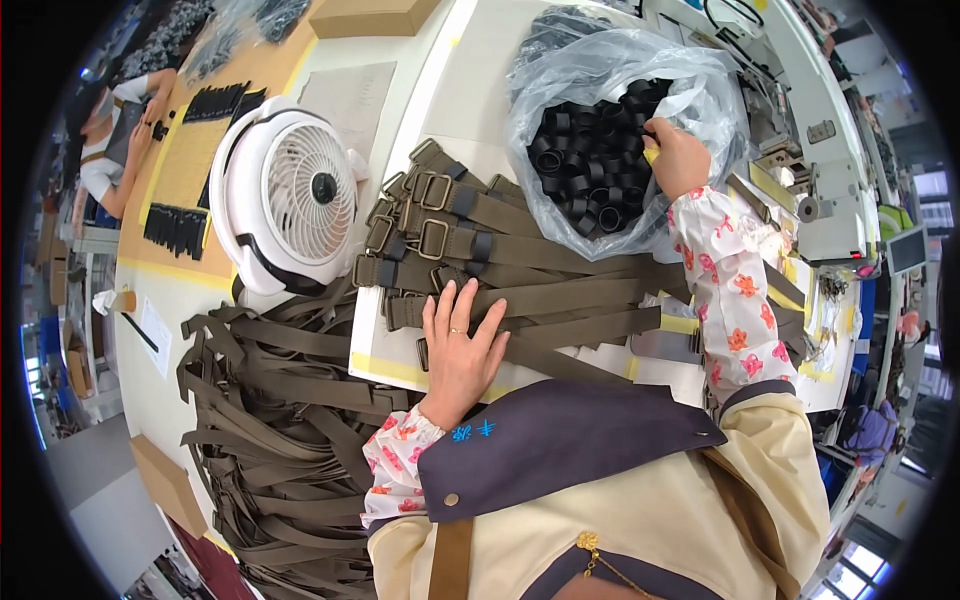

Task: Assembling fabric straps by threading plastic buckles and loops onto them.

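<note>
**2 hands, 1 bag, 1 fan**

We rest our left hand (pixel 460 345) flat, fingers spread, on the olive buckled straps (pixel 500 255). Our right hand (pixel 678 157) pinches 1 black loop (pixel 648 128) inside the clear plastic bag (pixel 610 60), beside 1 white fan (pixel 290 195).

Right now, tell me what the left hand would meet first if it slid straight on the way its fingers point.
The left hand lies flat on olive webbing straps; straight ahead it would probably meet their brass rectangular buckles first.
</note>
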The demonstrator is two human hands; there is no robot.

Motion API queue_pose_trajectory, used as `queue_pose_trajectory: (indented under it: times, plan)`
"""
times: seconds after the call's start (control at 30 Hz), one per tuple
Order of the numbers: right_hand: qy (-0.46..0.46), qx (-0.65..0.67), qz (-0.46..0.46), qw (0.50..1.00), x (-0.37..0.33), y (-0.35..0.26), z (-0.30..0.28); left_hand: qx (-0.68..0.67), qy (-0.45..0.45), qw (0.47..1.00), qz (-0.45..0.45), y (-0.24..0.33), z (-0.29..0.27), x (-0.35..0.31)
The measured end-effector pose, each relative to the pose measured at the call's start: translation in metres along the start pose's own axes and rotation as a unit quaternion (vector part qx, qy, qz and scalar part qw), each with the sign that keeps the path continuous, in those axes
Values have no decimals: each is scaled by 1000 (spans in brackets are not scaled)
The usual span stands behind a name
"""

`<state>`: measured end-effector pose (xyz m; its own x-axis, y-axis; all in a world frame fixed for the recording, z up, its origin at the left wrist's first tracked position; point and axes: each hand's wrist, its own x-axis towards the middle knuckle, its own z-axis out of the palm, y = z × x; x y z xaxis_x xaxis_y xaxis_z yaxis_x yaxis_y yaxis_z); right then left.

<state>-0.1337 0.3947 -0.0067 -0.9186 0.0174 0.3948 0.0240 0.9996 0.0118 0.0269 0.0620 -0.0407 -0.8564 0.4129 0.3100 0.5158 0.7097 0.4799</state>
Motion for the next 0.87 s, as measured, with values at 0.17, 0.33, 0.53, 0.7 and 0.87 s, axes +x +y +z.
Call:
queue_pose_trajectory:
  times: [0.17, 0.33, 0.53, 0.7, 0.87]
  plan:
    - [-44, 505, 61, 860, -23, -42, -35, -204, 110, 972, -42, 11, -17, 11]
    - [-183, 718, 134, 657, -90, -122, -100, -418, 105, 892, -134, 36, -32, 30]
    - [-243, 751, 85, 608, -121, -158, -109, -567, 118, 797, -172, 33, -32, 21]
    - [-333, 759, 94, 551, -115, -160, -116, -567, 69, 800, -181, 22, -51, 6]
    - [-427, 726, 25, 538, -105, -165, -106, -572, -8, 801, -175, 17, -71, -5]
